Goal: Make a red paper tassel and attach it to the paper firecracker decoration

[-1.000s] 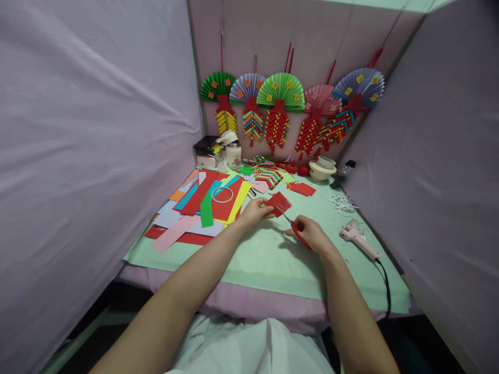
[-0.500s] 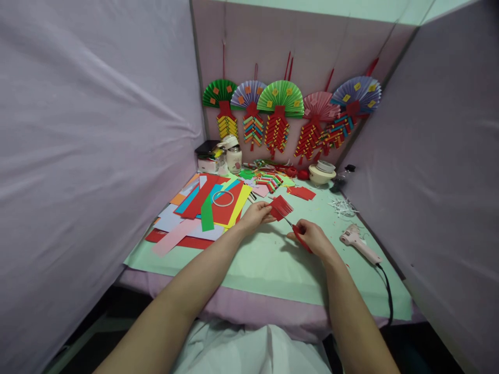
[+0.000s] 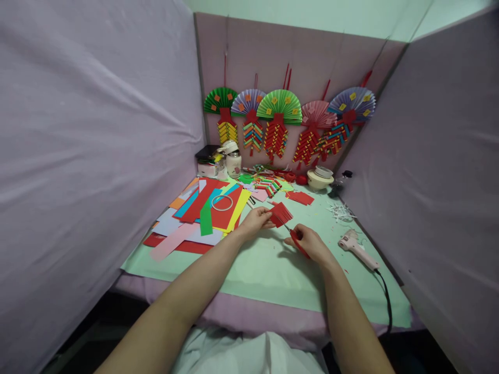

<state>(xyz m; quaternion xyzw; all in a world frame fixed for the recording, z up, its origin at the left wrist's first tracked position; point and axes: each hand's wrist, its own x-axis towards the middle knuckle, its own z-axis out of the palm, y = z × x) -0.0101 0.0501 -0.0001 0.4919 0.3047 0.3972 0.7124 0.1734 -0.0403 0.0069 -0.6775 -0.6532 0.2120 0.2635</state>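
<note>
Held up over the table's middle is a piece of red paper point(image 3: 280, 214), its far right edge slit into a fine fringe. My left hand point(image 3: 257, 220) pinches it by the left side. Red-handled scissors point(image 3: 299, 243) are gripped in my right hand point(image 3: 307, 242), their blades pointing up and left at the paper's lower edge. How far the blades are parted is too small to tell. Just behind the paper lie red paper pieces point(image 3: 300, 198) and a row of coloured paper rolls point(image 3: 268, 186).
Stacked coloured paper point(image 3: 191, 208) covers the table's left, with a white ring point(image 3: 222, 203) on top. A corded glue gun point(image 3: 358, 249) lies right, near white scraps point(image 3: 341, 212). Behind stand a jar point(image 3: 234, 163) and a bowl point(image 3: 319, 179). Paper fan ornaments point(image 3: 279, 106) hang on the back wall.
The camera has tilted slightly upward, so the scene sits a little lower. Both hands keep nearly the same hold, with the scissors still at the red paper's lower edge.
</note>
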